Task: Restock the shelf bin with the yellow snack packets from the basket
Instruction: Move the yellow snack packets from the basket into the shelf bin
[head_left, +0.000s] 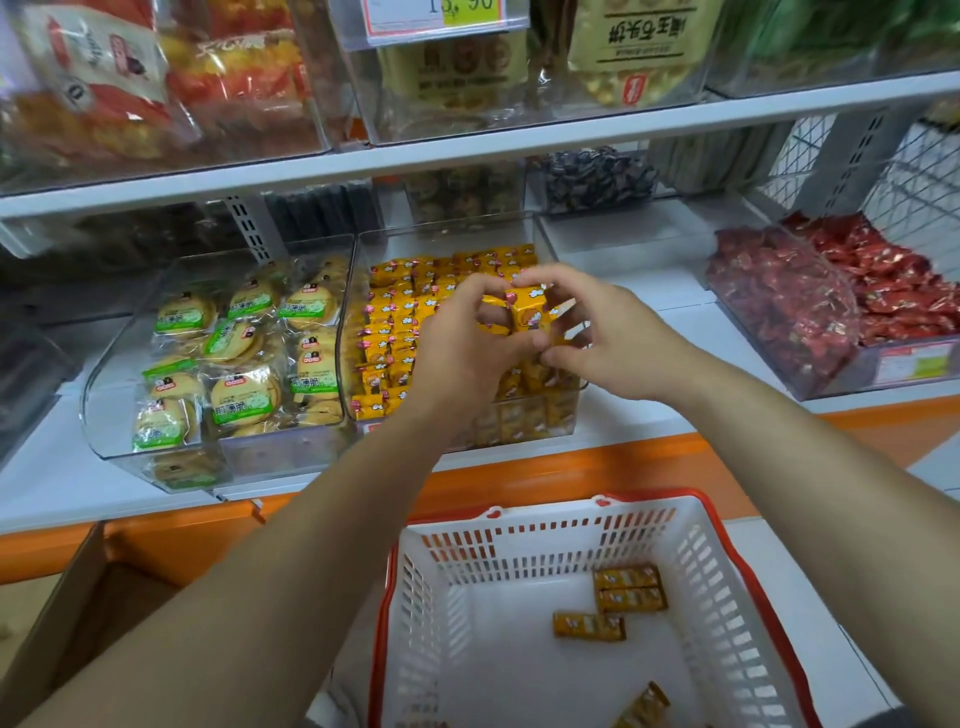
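The left hand (467, 338) and the right hand (613, 338) meet just above the shelf bin (452, 231), fingertips nearly touching. Both have their fingers curled round a small bunch of yellow snack packets (527, 312). The left thumb and forefinger arch over the bunch from nine o'clock, and the right fingers clamp it from three o'clock. One packet stands upright between them with its printed face to the camera.

Under the hands, the clear bin holds stocked packets (395, 332) of the same yellow kind. They lie in rows on the nine o'clock side and in a looser heap beneath the palms.

At nine o'clock of this bin, touching it, is a second clear bin of round biscuits (234, 353) in green-labelled wrappers. At three o'clock, set apart, a bin holds red-wrapped sweets (831, 296). At twelve o'clock an upper shelf (519, 135) carries large bags and a price tag (441, 15).

At six o'clock of the hands, below the orange shelf edge (519, 467), sits the white basket (545, 519) with a red rim. A few loose packets (628, 590) lie on its floor: two side by side, one near them, and one more toward the bottom edge of the view. An open cardboard box (78, 623) stands at nine o'clock of the basket.
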